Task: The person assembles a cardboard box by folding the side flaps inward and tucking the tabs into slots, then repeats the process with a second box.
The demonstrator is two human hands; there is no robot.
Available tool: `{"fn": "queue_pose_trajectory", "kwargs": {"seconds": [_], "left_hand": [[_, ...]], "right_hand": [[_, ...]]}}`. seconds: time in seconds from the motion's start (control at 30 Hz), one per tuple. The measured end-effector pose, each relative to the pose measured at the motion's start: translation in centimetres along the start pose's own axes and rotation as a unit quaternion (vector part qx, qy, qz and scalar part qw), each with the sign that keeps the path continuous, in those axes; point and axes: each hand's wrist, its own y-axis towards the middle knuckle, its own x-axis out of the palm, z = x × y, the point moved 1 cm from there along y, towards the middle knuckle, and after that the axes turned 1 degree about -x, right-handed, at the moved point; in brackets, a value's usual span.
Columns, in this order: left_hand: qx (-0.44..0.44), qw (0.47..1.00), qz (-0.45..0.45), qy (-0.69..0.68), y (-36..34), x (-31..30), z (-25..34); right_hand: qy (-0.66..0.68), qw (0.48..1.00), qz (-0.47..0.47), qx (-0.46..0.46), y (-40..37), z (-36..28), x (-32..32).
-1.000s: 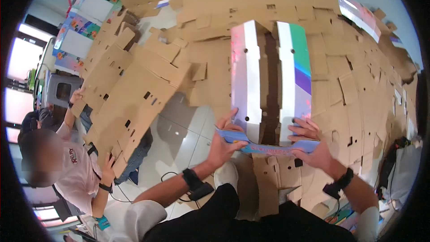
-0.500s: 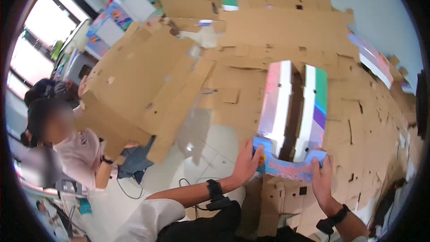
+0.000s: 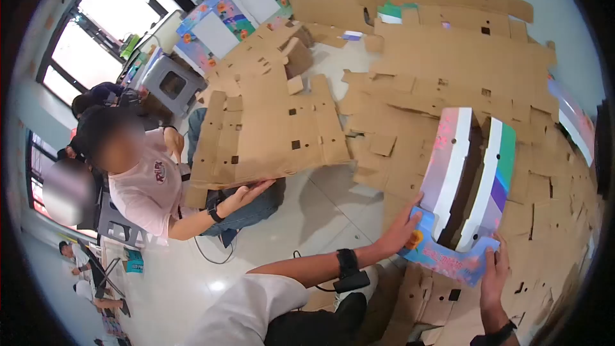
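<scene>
A printed cardboard box (image 3: 448,264) in blue, pink, white and green is in front of me on the right, with a long open gap down its middle. My left hand (image 3: 400,236) is closed on its near left corner, thumb on top. The near right corner is gripped by my right hand (image 3: 493,274), the thumb against the blue edge. The undersides of both hands' grips are hidden. Beneath and beyond the box lie flattened brown cardboard sheets (image 3: 442,48).
To my left, a seated person (image 3: 150,182) holds a large brown cardboard piece (image 3: 269,144) with cut holes. Behind stand a grey stool (image 3: 170,83) and printed boxes (image 3: 214,33). White floor tiles (image 3: 320,218) show between us, with a cable on them.
My view has turned left, so the box appears farther right. The other person's cardboard piece has swung down and lies flatter. Both my hands stay on the box.
</scene>
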Motion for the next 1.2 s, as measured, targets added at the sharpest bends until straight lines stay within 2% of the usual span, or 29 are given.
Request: {"fn": "queue_pose_trajectory", "kwargs": {"seconds": [0.07, 0.23, 0.27, 0.37, 0.4, 0.5, 0.53, 0.63, 0.7, 0.73, 0.83, 0.93, 1.03, 1.07, 1.13, 1.2], "left_hand": [[-0.018, 0.998, -0.012, -0.054, 0.5, 0.1, -0.1], [-0.025, 0.999, -0.035, -0.015, 0.4, -0.7, 0.4], [-0.006, 0.999, -0.048, 0.005, 0.4, -1.0, 0.7], [-0.021, 0.998, -0.061, 0.013, 0.6, -1.1, 0.5], [-0.039, 0.997, -0.059, 0.009, 0.7, -1.1, 0.3], [-0.062, 0.997, -0.048, -0.027, 1.4, -0.6, 0.1], [-0.047, 0.998, -0.041, -0.003, 1.4, -0.6, 0.3], [-0.074, 0.996, -0.031, -0.026, 1.6, -0.3, 0.1], [-0.078, 0.996, -0.038, -0.028, 1.7, -0.6, -1.2], [-0.081, 0.995, -0.041, -0.032, 1.8, -0.6, -1.4], [-0.096, 0.993, -0.043, -0.049, 1.7, -0.5, -0.2], [-0.091, 0.994, -0.047, -0.039, 1.0, -0.5, 1.9], [-0.086, 0.991, -0.102, 0.000, -0.7, -0.8, 2.4], [-0.096, 0.990, -0.106, -0.007, -1.2, -0.3, 2.1], [-0.118, 0.986, -0.115, -0.020, -2.3, 0.6, 1.6], [-0.041, 0.985, -0.106, 0.126, -2.3, 0.5, 2.5]], "right_hand": [[0.017, 1.000, -0.008, 0.007, 0.5, -0.3, 0.0], [0.043, 0.996, -0.021, 0.079, 0.8, -2.7, -0.3], [0.055, 0.997, -0.012, 0.057, 0.9, -1.9, -0.4], [0.017, 0.998, -0.058, 0.020, 1.5, -0.1, -1.1], [-0.050, 0.995, -0.082, 0.031, 1.8, -1.4, -1.3], [-0.104, 0.981, -0.122, 0.112, 2.9, -2.6, -1.8], [-0.227, 0.957, -0.133, 0.121, 3.3, -4.3, -1.7], [-0.073, 0.990, -0.094, 0.071, 3.4, 2.6, -2.2], [-0.077, 0.991, -0.099, 0.052, 4.1, 4.2, -1.4], [-0.080, 0.991, -0.100, 0.039, 4.7, 3.8, -1.5], [-0.200, 0.970, -0.096, 0.100, 4.5, -1.3, -1.6], [-0.076, 0.993, -0.021, 0.085, 3.0, -0.9, -1.3], [0.006, 0.996, -0.020, 0.086, 1.2, -2.9, -3.4], [0.013, 0.989, -0.049, 0.138, 0.2, -2.0, -4.6], [0.023, 0.992, -0.068, 0.105, -2.2, -1.2, -4.5], [0.055, 0.988, -0.096, 0.107, -3.0, -1.9, -4.7]]}}
